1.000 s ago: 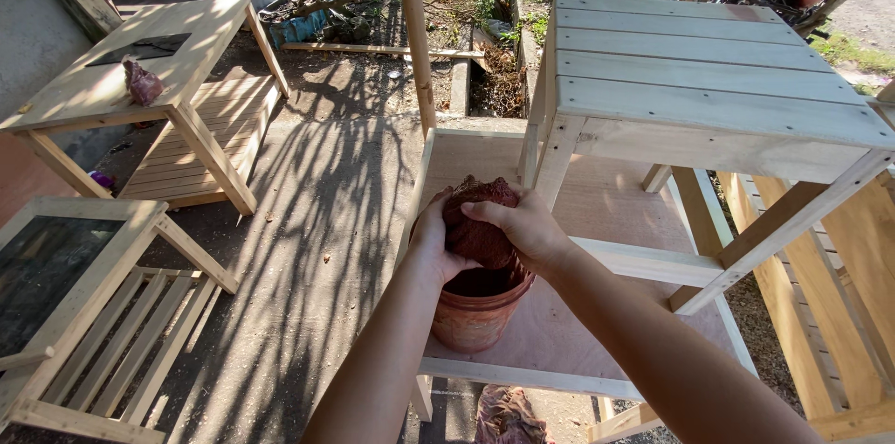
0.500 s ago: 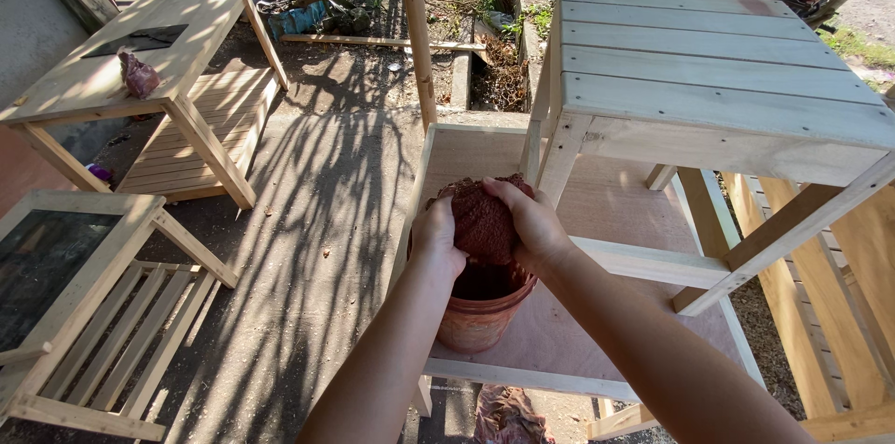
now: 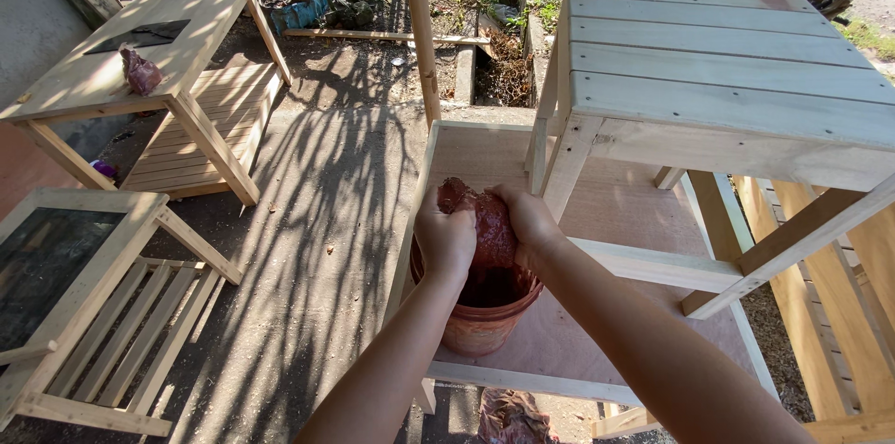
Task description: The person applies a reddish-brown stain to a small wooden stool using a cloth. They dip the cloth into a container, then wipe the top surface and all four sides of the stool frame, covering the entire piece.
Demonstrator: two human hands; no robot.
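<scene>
Both of my hands grip a wet, dark red rag [image 3: 487, 225] over a round orange-brown pot [image 3: 485, 325]. My left hand [image 3: 446, 237] closes on the rag's left side and my right hand [image 3: 528, 220] on its right side, the cloth squeezed between them. The pot holds dark reddish-brown liquid and stands on a flat plywood board [image 3: 597, 341] framed with pale wood. A pale slatted wooden table [image 3: 718, 80] stands just to the right, its leg beside my right hand.
Two more unpainted wooden tables [image 3: 140, 52] [image 3: 75, 304] stand on the shaded concrete at left; another red rag [image 3: 140, 71] lies on the far one. A wooden post [image 3: 419, 34] rises ahead. A crumpled cloth [image 3: 513, 418] lies below the board.
My hands have turned and tightened on the rag over the pot, bunching it into a narrower, more upright wad; the view has shifted slightly.
</scene>
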